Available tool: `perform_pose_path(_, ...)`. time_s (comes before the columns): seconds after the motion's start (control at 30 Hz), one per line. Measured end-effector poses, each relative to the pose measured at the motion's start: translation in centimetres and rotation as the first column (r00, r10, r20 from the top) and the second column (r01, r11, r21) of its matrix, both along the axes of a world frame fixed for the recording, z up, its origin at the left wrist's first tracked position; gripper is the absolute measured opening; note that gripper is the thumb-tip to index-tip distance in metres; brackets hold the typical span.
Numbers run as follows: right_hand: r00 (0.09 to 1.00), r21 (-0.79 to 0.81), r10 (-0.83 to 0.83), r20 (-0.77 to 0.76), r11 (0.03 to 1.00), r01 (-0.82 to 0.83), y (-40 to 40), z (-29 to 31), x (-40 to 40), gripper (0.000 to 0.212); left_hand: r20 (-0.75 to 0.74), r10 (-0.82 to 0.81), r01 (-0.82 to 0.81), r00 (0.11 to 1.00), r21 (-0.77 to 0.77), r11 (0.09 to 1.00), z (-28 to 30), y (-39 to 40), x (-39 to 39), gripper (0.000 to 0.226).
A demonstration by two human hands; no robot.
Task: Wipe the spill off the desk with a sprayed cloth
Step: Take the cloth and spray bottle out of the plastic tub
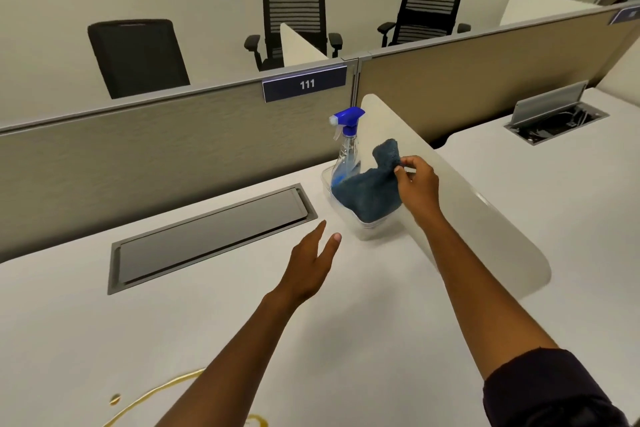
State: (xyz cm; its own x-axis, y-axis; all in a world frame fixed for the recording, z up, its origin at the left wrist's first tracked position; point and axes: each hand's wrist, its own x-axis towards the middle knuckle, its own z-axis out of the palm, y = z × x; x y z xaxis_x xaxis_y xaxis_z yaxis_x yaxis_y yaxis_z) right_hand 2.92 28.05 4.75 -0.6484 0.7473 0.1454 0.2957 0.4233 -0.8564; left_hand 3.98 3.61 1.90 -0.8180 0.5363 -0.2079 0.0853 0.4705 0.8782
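- Office cubicle setup: white desk (pixel 242 340) with grey partition walls, nameplate "111" (pixel 304 84) at 12 o'clock, three black chairs (pixel 138 57) beyond the partition.
- Closed cable hatch (pixel 211 236) set flush into the desk around 10 o'clock from the left hand.
- Clear plastic bin (pixel 367 225) tucked against the curved white divider (pixel 485 218), at about 1 o'clock from desk centre; holds both spray bottle and cloth.
- Blue cloth (pixel 367 191) half out of the bin, one corner lifted. Looks soft, floppy and light, probably microfibre, so no real wrong place to grab, but a corner pinch lets the rest dangle and could drag on the bin rim or nudge the bottle.
- Right hand (pixel 419 184) pinching that raised corner between thumb and fingertips, just at the cloth's 3 o'clock edge.
- Left hand (pixel 311 267) hovering above the desk, fingers spread and loose, holding nothing, aimed toward the bin at 1 o'clock.
- Spray bottle (pixel 346 146) upright at the bin's back, clear body, blue trigger head, a little blue liquid at the bottom. Likely light and tippy with so little in it; neck under the trigger looks like the spot to grab.
- Spill (pixel 166 392): thin yellowish-brown streaks and a droplet at 7 o'clock near the desk's front edge, well apart from the bin, partly hidden by the left forearm.
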Motion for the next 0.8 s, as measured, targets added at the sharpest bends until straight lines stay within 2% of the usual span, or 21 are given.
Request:
perform_pose_path(0.1,0.993,-0.057,-0.048,-0.11,0.997,0.042,-1.1,3.1,2.2,0.023,0.235,0.011,-0.046,0.972,0.144,0.989,1.6,1.1,1.9,0.054)
perform_pose_path(0.23,0.974,-0.093,-0.069,-0.216,0.994,0.049,-3.8,5.9,5.2,0.025,0.472,-0.104,-0.061,0.875,0.321,0.945,3.2,2.3,5.2,0.049)
perform_pose_path(0.33,0.956,-0.087,-0.085,-0.28,0.994,0.063,-6.5,6.8,7.5,0.023,0.609,-0.136,-0.163,0.782,0.41,0.897,4.5,3.0,7.8,0.046)
perform_pose_path(0.43,0.919,-0.106,-0.082,-0.385,0.993,0.045,-9.9,6.7,10.2,0.016,0.727,-0.15,-0.338,0.67,0.478,0.81,5.2,3.0,9.5,0.047)
perform_pose_path(0.53,0.859,-0.098,-0.079,-0.505,0.995,0.034,-13.8,6.1,12.9,0.021,0.81,-0.19,-0.543,0.555,0.526,0.654,5.0,1.8,9.8,0.053)
perform_pose_path(0.63,0.804,-0.076,-0.046,-0.593,0.997,0.001,-17.8,5.2,15.4,0.032,0.837,-0.278,-0.655,0.471,0.543,0.526,4.9,0.0,9.9,0.057)
perform_pose_path(0.73,0.797,-0.087,-0.028,-0.603,0.996,-0.032,-21.8,4.3,17.6,0.048,0.846,-0.339,-0.72,0.412,0.53,0.448,4.8,-1.7,10.3,0.06)
perform_pose_path(0.8,0.809,-0.11,-0.04,-0.587,0.993,-0.031,-24.1,3.5,18.9,0.051,0.843,-0.369,-0.759,0.391,0.522,0.389,5.0,-2.7,10.6,0.062)
